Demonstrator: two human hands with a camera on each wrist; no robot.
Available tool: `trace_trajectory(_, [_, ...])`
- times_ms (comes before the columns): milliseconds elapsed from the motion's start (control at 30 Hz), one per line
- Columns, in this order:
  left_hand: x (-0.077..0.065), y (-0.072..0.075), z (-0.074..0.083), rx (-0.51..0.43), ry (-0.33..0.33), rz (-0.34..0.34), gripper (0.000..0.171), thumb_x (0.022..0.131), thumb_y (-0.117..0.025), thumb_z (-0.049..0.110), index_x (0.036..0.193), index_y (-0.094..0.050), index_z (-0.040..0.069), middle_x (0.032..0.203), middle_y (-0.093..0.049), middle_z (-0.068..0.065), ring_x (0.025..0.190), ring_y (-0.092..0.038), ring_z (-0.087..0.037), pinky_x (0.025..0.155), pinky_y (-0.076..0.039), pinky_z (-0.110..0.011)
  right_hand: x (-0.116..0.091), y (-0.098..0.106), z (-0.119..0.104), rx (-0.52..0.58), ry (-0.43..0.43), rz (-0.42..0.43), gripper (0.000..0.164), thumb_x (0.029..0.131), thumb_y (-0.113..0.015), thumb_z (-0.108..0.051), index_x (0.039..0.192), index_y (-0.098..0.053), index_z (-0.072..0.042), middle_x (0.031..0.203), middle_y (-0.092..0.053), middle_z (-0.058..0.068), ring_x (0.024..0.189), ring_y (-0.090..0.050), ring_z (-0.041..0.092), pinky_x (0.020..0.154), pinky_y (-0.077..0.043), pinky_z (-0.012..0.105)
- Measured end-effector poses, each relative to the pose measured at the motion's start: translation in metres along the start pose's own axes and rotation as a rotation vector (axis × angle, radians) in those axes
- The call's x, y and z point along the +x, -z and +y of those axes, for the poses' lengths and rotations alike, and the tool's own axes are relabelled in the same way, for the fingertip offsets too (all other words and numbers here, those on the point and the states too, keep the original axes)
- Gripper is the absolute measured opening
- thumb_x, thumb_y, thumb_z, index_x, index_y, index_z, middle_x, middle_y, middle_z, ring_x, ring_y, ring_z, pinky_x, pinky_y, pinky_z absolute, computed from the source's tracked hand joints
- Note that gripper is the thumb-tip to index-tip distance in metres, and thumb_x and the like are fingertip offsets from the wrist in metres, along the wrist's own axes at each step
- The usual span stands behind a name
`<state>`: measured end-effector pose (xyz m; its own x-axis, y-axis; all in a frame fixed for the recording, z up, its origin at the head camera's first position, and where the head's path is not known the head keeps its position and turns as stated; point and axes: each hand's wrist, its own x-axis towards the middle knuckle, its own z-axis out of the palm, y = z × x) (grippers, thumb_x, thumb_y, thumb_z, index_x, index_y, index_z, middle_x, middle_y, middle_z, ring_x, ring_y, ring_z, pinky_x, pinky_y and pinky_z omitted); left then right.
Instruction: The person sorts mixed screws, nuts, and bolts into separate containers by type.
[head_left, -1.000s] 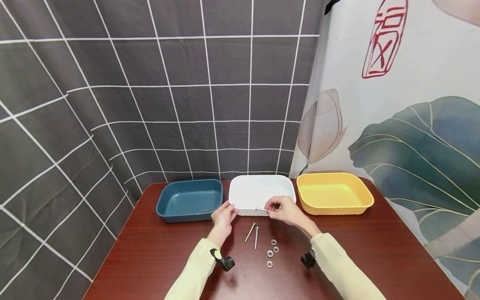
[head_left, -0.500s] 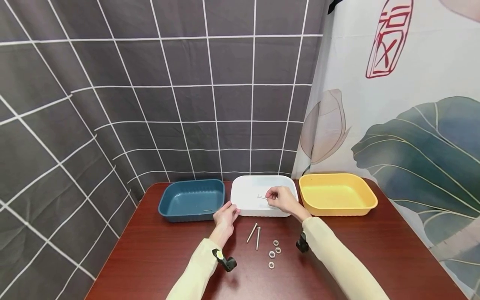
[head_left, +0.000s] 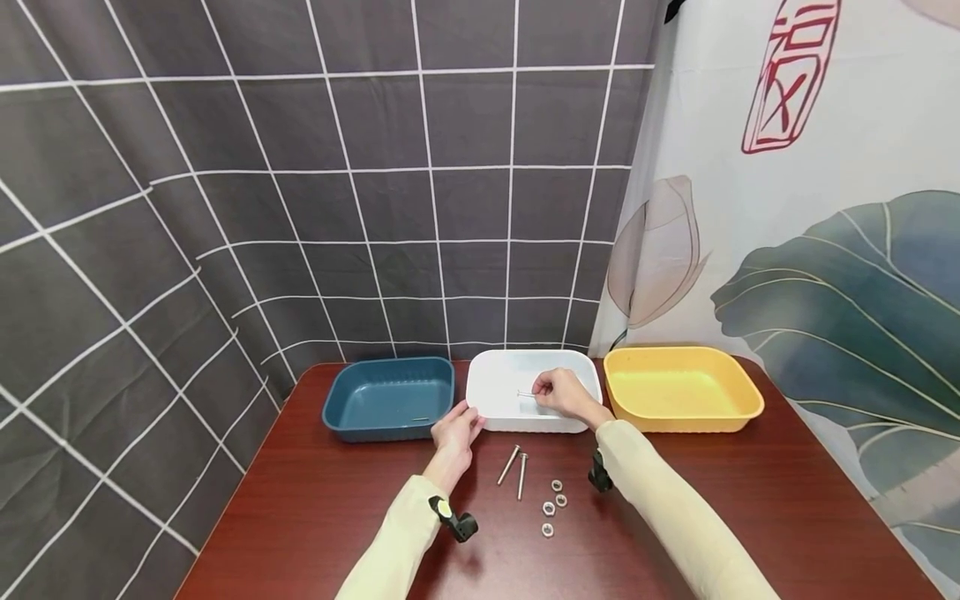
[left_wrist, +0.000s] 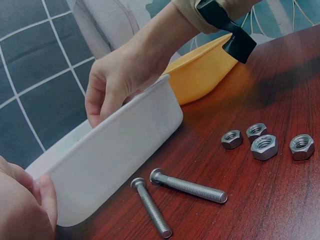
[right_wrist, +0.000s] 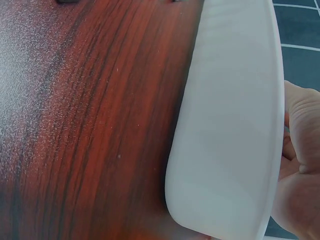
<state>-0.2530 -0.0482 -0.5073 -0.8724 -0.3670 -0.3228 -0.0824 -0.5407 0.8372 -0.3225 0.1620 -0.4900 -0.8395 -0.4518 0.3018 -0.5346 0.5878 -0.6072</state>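
Note:
My right hand (head_left: pixel 564 393) reaches down into the white tray (head_left: pixel 495 423) and pinches a slim bolt (head_left: pixel 524 394) by one end, low over the tray floor. In the left wrist view its fingertips drop behind the tray wall, which hides the bolt. My left hand (head_left: pixel 454 435) grips the tray's front left corner, thumb on the outside. On the table before the tray lie two bolts, one slanting (head_left: pixel 507 465) and one nearly straight (head_left: pixel 522 477), heads close together. Several hex nuts (left_wrist: pixel 264 147) lie to their right.
Left of the white tray stands a blue tray (head_left: pixel 390 432) with a thin metal piece (head_left: pixel 420 420) inside. A yellow tray (head_left: pixel 684 425) stands close on the right. Behind the trays hang a grey checked curtain (head_left: pixel 390 208) and a white printed curtain (head_left: pixel 690 108).
My right hand has carried the bolt from the white tray's front rim inward and down into the tray. My left hand keeps its place on the corner.

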Motion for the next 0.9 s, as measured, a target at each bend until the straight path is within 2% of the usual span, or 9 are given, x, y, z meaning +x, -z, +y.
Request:
trace_trajectory(233, [-0.001,-0.001,-0.002,-0.003,0.004,-0.002,0.039,0.083,-0.059,-0.019,0.122,-0.061,-0.016,0.089,-0.064,-0.014,0.068,-0.062,-0.014,0.067,-0.060,-0.024,-0.002,-0.001,0.003,-0.018,-0.003,-0.009,0.006,0.074,-0.068,0.002,0.075,-0.068,-0.004,0.067,-0.060,-0.004,0.063,-0.051,0.008,0.060,-0.047,0.023])
trace_trajectory(433, [-0.001,-0.001,-0.004,-0.001,0.010,-0.005,0.040,0.083,-0.059,-0.019,0.123,-0.060,-0.017,0.094,-0.065,-0.018,0.070,-0.063,-0.017,0.066,-0.060,-0.023,-0.005,-0.003,0.006,-0.043,0.023,0.026,0.007,0.075,-0.067,0.002,0.077,-0.070,-0.003,0.070,-0.062,-0.002,0.066,-0.055,0.011,0.062,-0.050,0.025])
trace_trajectory(600, [-0.002,0.001,-0.006,0.002,0.018,-0.008,0.040,0.083,-0.059,-0.018,0.124,-0.060,-0.016,0.102,-0.065,-0.023,0.074,-0.065,-0.019,0.067,-0.060,-0.024,-0.011,-0.005,0.000,-0.061,-0.010,0.160,0.004,0.078,-0.069,0.000,0.076,-0.070,-0.003,0.071,-0.062,0.000,0.066,-0.057,0.014,0.062,-0.051,0.027])
trace_trajectory(733, [0.000,0.003,-0.005,0.007,0.018,-0.007,0.041,0.083,-0.059,-0.019,0.124,-0.060,-0.016,0.102,-0.065,-0.022,0.073,-0.064,-0.018,0.067,-0.060,-0.024,-0.021,-0.006,-0.016,0.001,-0.042,0.302,0.003,0.080,-0.071,-0.001,0.078,-0.069,-0.001,0.071,-0.064,0.002,0.065,-0.059,0.016,0.059,-0.052,0.027])
trace_trajectory(900, [0.004,0.002,-0.001,0.018,0.007,-0.011,0.043,0.082,-0.060,-0.018,0.126,-0.059,-0.016,0.110,-0.063,-0.023,0.072,-0.066,-0.018,0.068,-0.060,-0.025,-0.037,-0.011,-0.037,0.094,-0.070,0.420,0.006,0.081,-0.073,0.000,0.087,-0.070,0.001,0.073,-0.065,0.002,0.067,-0.060,0.016,0.057,-0.048,0.023])
